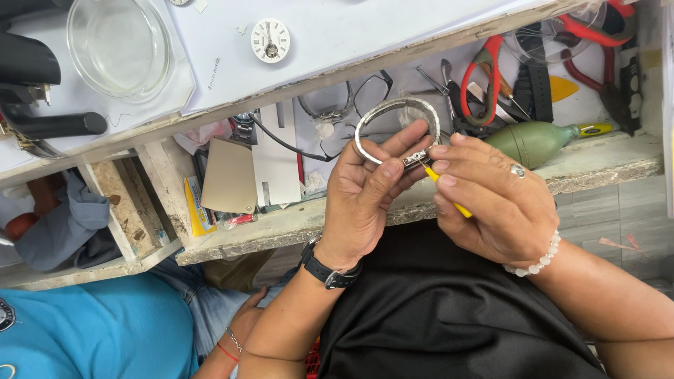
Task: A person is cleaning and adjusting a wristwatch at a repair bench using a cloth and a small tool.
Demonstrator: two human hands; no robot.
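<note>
Left hand (pixel 365 196) holds a silver metal watch bracelet (pixel 395 121) up over the near edge of the tabletop (pixel 604 165), thumb and fingers closed on the clasp end, loop arching away from the body. Right hand (pixel 491 203) pinches a slim yellow-handled tool (pixel 444 191), fingers narrow around the shaft, tip set against the clasp (pixel 415 158) where the left thumb steadies it.

Progress, as a judgement: the bracelet hangs as a bare band with no watch case on it, and a loose white watch dial (pixel 270 40) lies well apart on the upper surface. Work at the clasp looks under way, not finished; the tool is engaged and nothing is visibly freed. Whether a pin is going in or out cannot be told.

Around: a green rubber dust blower (pixel 537 142) just beyond the right hand, red-handled pliers (pixel 484 77) and mixed small tools behind it, eyeglasses (pixel 368 91) near the bracelet, a clear glass dish (pixel 119 45) far left. Another person in a blue shirt (pixel 98 330) sits at the left, one hand (pixel 246 323) low beside the left forearm. The clutter lies close behind the bracelet; the fingers themselves hide most of the clasp.
</note>
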